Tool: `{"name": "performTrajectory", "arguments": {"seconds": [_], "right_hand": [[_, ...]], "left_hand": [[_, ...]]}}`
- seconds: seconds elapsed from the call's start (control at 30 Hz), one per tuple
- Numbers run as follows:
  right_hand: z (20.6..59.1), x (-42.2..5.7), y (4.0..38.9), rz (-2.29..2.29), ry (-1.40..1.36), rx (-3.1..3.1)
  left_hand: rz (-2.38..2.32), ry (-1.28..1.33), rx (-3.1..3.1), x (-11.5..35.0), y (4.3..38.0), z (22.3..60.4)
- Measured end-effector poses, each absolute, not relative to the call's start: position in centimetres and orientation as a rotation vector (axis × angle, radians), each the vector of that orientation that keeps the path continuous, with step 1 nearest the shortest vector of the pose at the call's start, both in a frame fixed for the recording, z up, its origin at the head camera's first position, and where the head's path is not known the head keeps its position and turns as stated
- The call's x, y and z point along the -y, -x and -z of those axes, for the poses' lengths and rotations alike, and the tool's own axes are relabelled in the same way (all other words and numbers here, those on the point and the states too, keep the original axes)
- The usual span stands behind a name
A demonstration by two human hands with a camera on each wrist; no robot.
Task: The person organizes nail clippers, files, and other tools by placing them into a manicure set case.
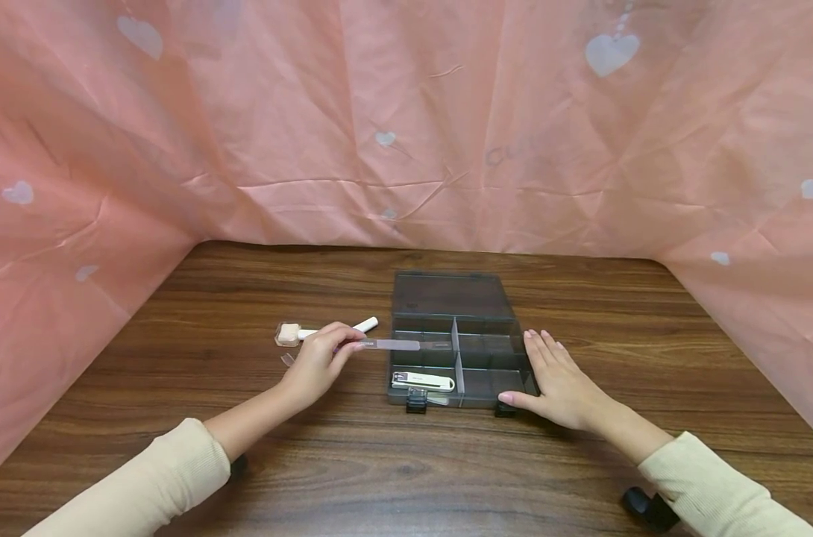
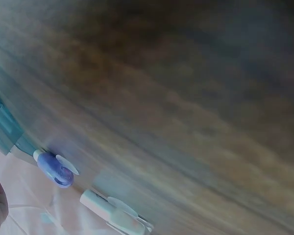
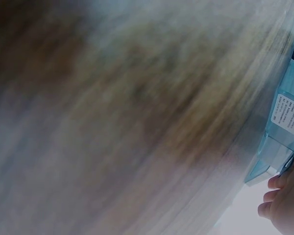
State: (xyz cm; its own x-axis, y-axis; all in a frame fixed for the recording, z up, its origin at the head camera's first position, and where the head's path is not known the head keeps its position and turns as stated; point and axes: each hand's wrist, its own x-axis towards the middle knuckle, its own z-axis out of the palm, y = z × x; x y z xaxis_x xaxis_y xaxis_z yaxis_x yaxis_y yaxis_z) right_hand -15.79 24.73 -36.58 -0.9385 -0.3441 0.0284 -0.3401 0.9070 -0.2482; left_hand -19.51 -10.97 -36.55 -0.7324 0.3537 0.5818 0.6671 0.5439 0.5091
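My left hand [image 1: 322, 358] pinches a slim, flat strip like a nail file [image 1: 396, 344], held level over the left side of a dark see-through divided box [image 1: 492, 401]. The box stands with its lid [image 1: 450, 294] laid back. In its front left compartment lies a white nail clipper [image 1: 423, 382]. My right hand [image 1: 564, 380] rests against the right side of the box, fingers fairly straight and thumb at the front corner. In the right wrist view, fingers [image 3: 277, 196] show beside the box wall, which bears a white label [image 3: 288, 115].
Left of the box are a nail polish bottle [image 1: 288, 334] with a white cap and a white stick [image 1: 366, 325], partly behind my left hand. A small clear piece [image 1: 288, 359] lies near. The left wrist view shows a purple item [image 2: 56, 169]. A pink curtain [image 1: 406, 119] surrounds the table.
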Motion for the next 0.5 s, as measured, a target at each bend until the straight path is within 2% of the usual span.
{"name": "performTrajectory", "arguments": {"seconds": [0.5], "right_hand": [[36.3,-24.6,15.7,0.397,0.547,-3.046]], "left_hand": [[0.972,0.915,2.407,9.1,21.0,36.7]]}}
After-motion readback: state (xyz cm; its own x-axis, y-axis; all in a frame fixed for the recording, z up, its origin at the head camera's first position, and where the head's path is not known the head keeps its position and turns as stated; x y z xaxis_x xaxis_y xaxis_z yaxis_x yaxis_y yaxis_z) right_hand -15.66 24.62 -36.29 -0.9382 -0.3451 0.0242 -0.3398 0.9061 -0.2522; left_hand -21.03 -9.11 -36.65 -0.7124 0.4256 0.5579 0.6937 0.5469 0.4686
